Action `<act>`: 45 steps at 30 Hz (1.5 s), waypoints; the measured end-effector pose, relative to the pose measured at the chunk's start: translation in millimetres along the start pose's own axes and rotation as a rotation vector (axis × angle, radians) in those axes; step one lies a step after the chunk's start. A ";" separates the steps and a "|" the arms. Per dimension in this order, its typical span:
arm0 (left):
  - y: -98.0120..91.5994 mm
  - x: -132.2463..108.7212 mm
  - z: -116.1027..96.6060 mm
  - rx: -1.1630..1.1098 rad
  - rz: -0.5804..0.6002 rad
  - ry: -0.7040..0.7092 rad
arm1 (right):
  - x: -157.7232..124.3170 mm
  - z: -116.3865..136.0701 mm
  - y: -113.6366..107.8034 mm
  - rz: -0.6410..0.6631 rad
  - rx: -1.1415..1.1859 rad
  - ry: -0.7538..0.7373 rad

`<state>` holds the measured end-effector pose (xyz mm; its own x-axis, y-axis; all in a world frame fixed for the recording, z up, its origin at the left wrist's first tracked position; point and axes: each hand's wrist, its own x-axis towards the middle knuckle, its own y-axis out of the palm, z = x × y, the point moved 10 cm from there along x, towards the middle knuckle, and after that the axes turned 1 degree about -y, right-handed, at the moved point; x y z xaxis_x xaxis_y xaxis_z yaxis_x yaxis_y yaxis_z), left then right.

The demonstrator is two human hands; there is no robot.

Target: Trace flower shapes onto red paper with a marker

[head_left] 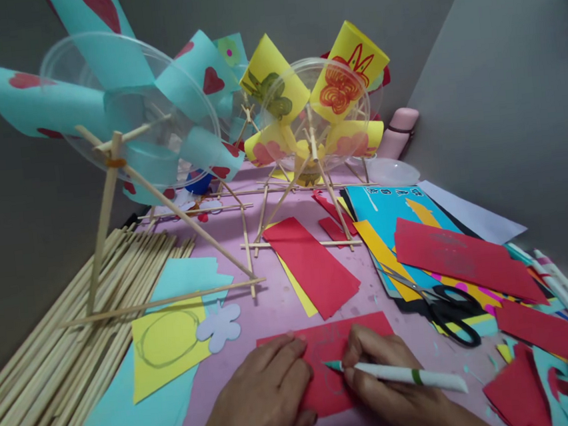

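A red paper sheet (324, 391) lies in front of me, with a faint pencil outline drawn on it. My left hand (263, 386) rests flat over its left part, fingers stretched out. Between the fingers of my right hand (395, 400) is a white marker (425, 379) with a green band. Its green tip points left, at or just above the outline; contact cannot be made out. Beyond the sheet, another red paper piece (314, 264) overlaps a yellow one. To the left, a lilac flower cutout (219, 328) touches yellow paper (164, 352) bearing a drawn oval.
Black-handled scissors (440, 302) lie on coloured papers at right, near red scraps (514, 388). Wooden sticks (41, 350) are piled at left. Stick frames carry a blue paper wheel (128, 107) and a yellow one (312, 113). A pink bottle (399, 131) stands behind, near the wall.
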<state>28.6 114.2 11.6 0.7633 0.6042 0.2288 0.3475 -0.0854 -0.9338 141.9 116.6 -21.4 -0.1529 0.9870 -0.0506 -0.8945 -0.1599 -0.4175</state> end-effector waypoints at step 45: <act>-6.9 -6.7 -4.7 0.139 -0.366 0.058 | 3.0 0.4 -4.9 -0.035 -0.056 0.025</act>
<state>23.7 107.0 17.8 0.6330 0.5291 0.5651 0.5285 0.2379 -0.8149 145.7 120.3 -19.2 -0.1105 0.9922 -0.0571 -0.8742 -0.1244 -0.4693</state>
